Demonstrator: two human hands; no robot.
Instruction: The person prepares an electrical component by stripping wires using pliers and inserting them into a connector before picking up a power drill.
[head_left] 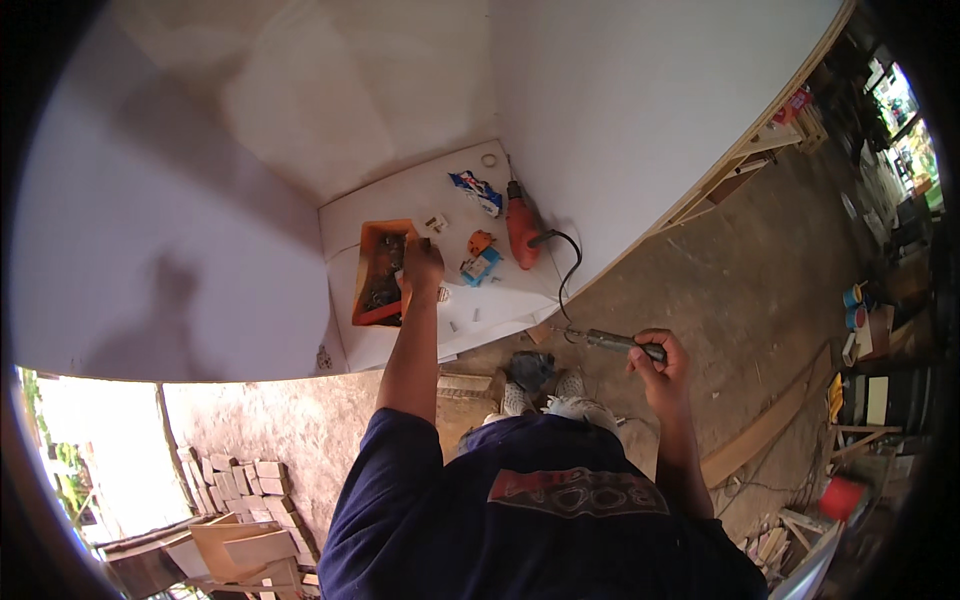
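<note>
My left hand point(422, 264) is at the right edge of an orange box point(366, 270), fingers curled; what they hold, if anything, I cannot make out. Dark small hardware point(384, 275) fills the box, and a red strip point(381, 313) lies across its near end. In my right hand point(660, 366), off to the right of the white board, is a slim grey-green screwdriver-like tool point(610, 341) with a dark end, its tip pointing left. A red corded power drill point(522, 230) lies on the board, right of a blue packet point(481, 266) and an orange piece point(480, 241).
White panels point(640, 110) rise around the white board point(405, 345). A blue-and-white wrapper point(476, 193) lies toward the back. The drill's black cord point(577, 265) hangs over the board's edge. Stacked blocks point(250, 485) stand lower left; a long plank point(765, 435) lies on the floor at right.
</note>
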